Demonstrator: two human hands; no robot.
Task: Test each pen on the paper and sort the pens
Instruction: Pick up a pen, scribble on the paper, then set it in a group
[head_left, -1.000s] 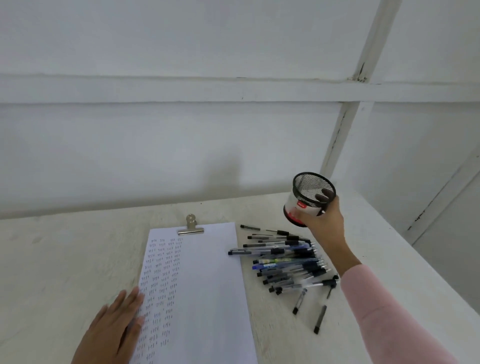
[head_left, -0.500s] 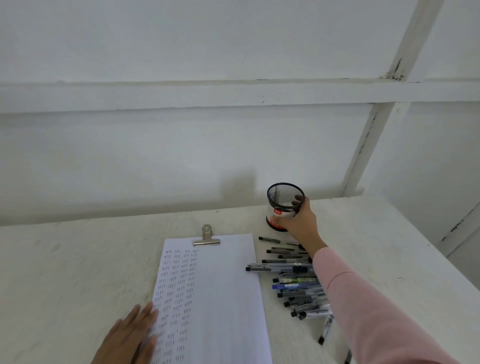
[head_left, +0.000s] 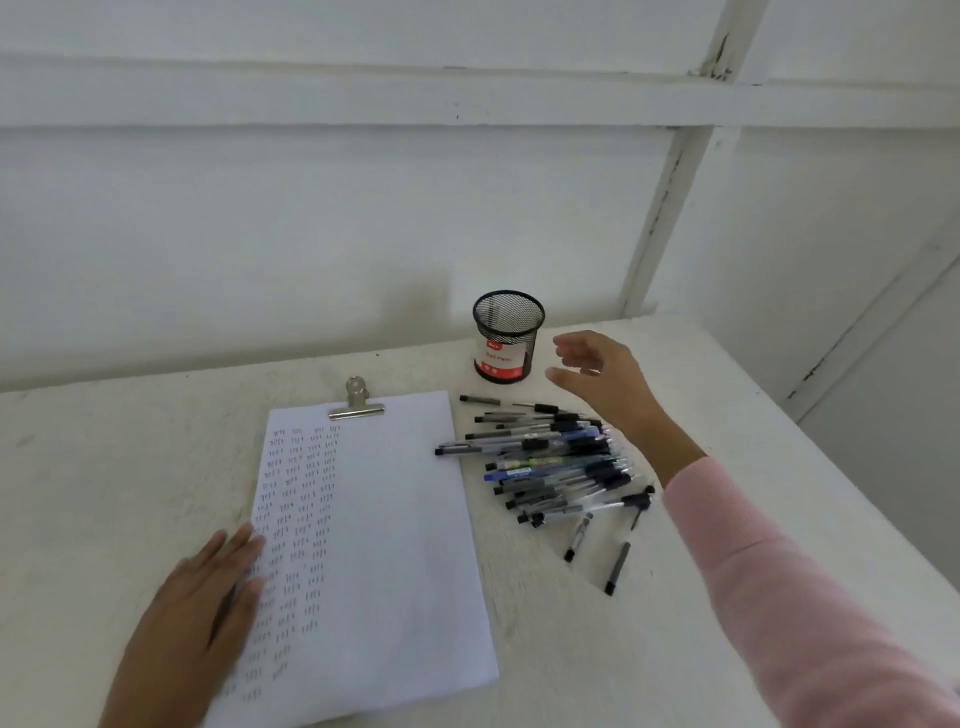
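Pink-sleeved, the right arm reaches over the table and ends in the right hand (head_left: 605, 382), whose fingers (head_left: 569, 343) are spread apart and loosely bent, gripping nothing. The fingertips hang just beside the right wall of the mesh cup (head_left: 508, 336), apart from it. Below and a little nearer than the hand lies the pile of pens (head_left: 556, 462), most of them side by side with their dark tips pointing left toward the paper (head_left: 374, 545). The wrist passes over the pile's right end. Two loose pens (head_left: 577, 537) lie apart from the pile on its near side, slanted.

The left hand (head_left: 208, 597) lies flat with straight fingers close together, its fingertips pressing on the paper's left edge, beside columns of small test strokes. A metal clip (head_left: 356, 400) clamps the sheet at its far edge.

The cup stands upright on the white table (head_left: 104, 467) beyond the pile, near the wall. It is black wire mesh with a red-and-white label round its lower half. Through its open mouth only the dark mesh of the inner wall shows; the bottom cannot be made out.
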